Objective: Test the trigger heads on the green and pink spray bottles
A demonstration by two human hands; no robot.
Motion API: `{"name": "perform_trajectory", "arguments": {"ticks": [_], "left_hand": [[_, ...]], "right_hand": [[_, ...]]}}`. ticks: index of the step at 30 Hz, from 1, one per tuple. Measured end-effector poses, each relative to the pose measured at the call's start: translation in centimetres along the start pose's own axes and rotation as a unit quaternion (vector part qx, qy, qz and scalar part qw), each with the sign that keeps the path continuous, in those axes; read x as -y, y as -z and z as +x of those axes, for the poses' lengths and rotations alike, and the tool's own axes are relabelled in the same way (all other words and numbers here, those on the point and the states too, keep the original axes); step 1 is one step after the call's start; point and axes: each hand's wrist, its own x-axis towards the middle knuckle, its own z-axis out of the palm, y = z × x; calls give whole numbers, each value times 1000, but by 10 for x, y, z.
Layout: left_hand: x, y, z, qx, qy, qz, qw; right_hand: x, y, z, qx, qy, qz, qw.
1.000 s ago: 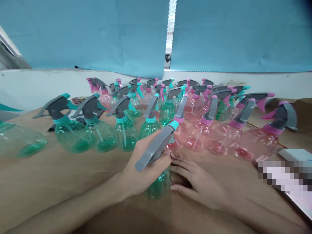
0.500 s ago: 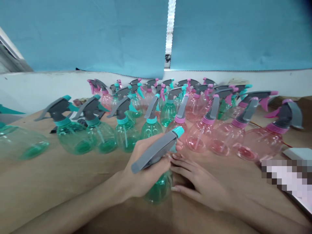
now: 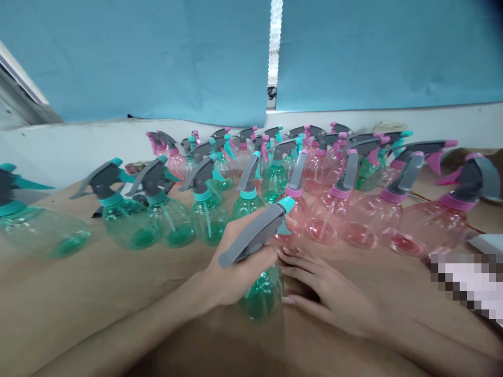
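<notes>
My left hand [image 3: 231,267] is wrapped round the neck of a green spray bottle [image 3: 262,294] with a grey trigger head [image 3: 253,234] and a teal nozzle. The bottle stands on the brown table [image 3: 78,303] right in front of me. My right hand [image 3: 330,293] rests against the bottle's right side, fingers curled toward its body and touching it. Just beyond stands a row of green spray bottles [image 3: 173,220] on the left and pink spray bottles [image 3: 353,220] on the right.
Several more green and pink spray bottles [image 3: 275,157] crowd the back of the table up to a white ledge [image 3: 78,141]. Blue sheets [image 3: 157,57] hang behind. A blurred flat object [image 3: 467,285] lies at the right edge. A green bottle [image 3: 35,230] sits far left.
The view has shifted slightly, so everything sits a little further right. The trigger head in my left hand has turned a little. Both hands stay on the bottle.
</notes>
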Motion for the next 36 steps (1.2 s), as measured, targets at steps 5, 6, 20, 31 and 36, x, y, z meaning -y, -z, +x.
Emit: {"name": "perform_trajectory", "arguments": {"ticks": [5,6,20,31,36], "left_hand": [[3,-2,2,-4,-5,-45,999],[2,-3,2,-2,-10,-47,999],[-2,-5,1,17,-28,-77,997],[0,-4,3,11,-48,-68,996],[-1,-3,4,12,-43,-56,997]], "right_hand": [[-1,-1,0,-5,4,10,1000],[-1,-1,0,-6,4,11,1000],[1,0,1,-10,1,16,1000],[2,2,1,10,-2,3,1000],[3,3,1,-2,-3,15,1000]]}}
